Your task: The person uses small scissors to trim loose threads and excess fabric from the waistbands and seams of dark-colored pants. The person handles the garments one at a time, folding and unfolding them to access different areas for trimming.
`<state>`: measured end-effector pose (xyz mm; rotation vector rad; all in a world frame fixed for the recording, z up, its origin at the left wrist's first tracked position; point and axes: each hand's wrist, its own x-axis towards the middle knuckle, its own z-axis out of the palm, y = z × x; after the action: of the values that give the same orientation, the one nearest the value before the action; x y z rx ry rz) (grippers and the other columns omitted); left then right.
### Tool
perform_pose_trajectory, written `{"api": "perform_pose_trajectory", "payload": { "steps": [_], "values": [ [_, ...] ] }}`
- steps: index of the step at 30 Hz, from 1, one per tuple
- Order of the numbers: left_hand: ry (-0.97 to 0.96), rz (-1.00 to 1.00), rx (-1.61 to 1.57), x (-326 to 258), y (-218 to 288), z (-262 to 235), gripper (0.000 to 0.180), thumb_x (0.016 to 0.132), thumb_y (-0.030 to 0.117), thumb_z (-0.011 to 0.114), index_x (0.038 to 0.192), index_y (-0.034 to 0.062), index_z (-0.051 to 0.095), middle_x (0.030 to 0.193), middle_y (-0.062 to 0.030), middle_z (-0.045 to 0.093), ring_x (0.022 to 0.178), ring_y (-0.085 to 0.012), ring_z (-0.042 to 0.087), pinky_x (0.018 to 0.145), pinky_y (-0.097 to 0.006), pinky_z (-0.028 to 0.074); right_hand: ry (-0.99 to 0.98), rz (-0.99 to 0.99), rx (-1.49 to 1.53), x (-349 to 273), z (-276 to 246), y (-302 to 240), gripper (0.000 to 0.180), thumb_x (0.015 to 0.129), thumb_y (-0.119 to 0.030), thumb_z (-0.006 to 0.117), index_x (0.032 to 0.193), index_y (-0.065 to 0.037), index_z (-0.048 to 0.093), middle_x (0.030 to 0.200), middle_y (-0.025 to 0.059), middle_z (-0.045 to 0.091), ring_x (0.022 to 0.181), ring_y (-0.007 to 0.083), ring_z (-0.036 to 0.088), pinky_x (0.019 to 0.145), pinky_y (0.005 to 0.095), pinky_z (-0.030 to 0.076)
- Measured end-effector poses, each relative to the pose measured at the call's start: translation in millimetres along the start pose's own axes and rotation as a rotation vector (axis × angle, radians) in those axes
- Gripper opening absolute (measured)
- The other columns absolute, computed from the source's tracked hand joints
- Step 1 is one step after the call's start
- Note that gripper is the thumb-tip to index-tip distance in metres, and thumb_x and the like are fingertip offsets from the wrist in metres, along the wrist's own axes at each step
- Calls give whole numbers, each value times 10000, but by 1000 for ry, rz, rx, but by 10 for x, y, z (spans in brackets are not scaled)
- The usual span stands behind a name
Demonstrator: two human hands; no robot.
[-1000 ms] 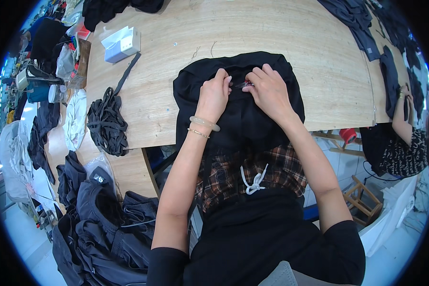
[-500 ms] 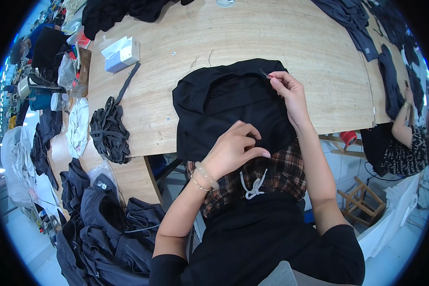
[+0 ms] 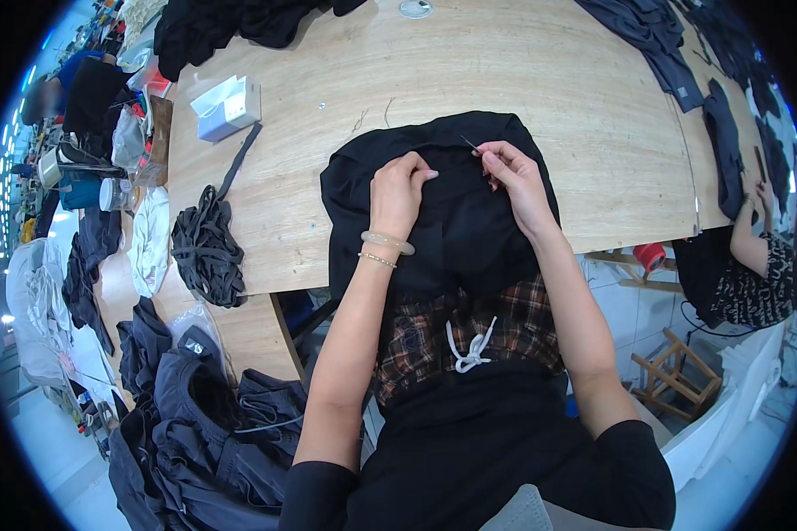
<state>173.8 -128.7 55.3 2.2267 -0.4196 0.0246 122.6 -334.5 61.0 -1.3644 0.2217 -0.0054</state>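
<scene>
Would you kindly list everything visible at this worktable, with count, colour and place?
black garment: one, table's near edge, under both hands
wooden table: one, light tan
coil of black cord: one, left of the garment
white box: one, far left of table
dark garments: a pile, on the floor at lower left
dark cloth pieces: several, table's far right
another person's arm: one, right edge
left hand: one, pressing the garment, bracelets at wrist
right hand: one, pinching a thin needle-like tool

Small white-and-pale-blue box (image 3: 226,107) — upper left on wooden table (image 3: 540,80).
</scene>
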Motion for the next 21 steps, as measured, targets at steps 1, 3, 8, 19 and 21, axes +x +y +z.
{"api": "perform_pose_trajectory", "payload": {
  "steps": [1,3,8,19,21],
  "values": [
    [-18,-63,-51,-2,-14,-7,99,878,78,734,885,3,669,764,-113,698,676,-203,691,629,-325,545,-11,2,-4,-3,-10,1,221,1008,-240,655,1103,-46,701,883,-48,639,770,18,530,676,199,405],
    [-12,-105,-166,-12,-27,5,73,946,44,657,889,-2,658,773,-109,714,639,-148,699,579,-284,551,-33,7,-13,-4,-33,3,234,1024,-238,626,1131,-37,679,926,-29,641,787,28,533,696,202,412],
    [20,-62,-220,-41,-19,23,49,905,25,676,887,-5,641,781,-122,679,722,-257,690,670,-361,547,-8,3,9,-2,-7,-13,221,1006,-244,656,1100,-49,702,894,-46,642,776,20,531,677,200,404],
    [-57,-39,-119,-60,19,-62,22,912,-21,646,917,-10,627,792,-123,692,709,-222,707,672,-306,564,-16,12,-49,-2,-4,-44,209,989,-235,680,1079,-49,712,850,-56,624,768,21,529,669,197,401],
    [-27,-27,-160,-73,-22,-37,23,921,-21,633,935,-8,620,781,-122,695,688,-224,710,668,-302,571,-17,12,-49,-3,3,-50,209,987,-235,683,1076,-48,713,849,-57,623,768,19,530,669,196,400]
  ]
}}
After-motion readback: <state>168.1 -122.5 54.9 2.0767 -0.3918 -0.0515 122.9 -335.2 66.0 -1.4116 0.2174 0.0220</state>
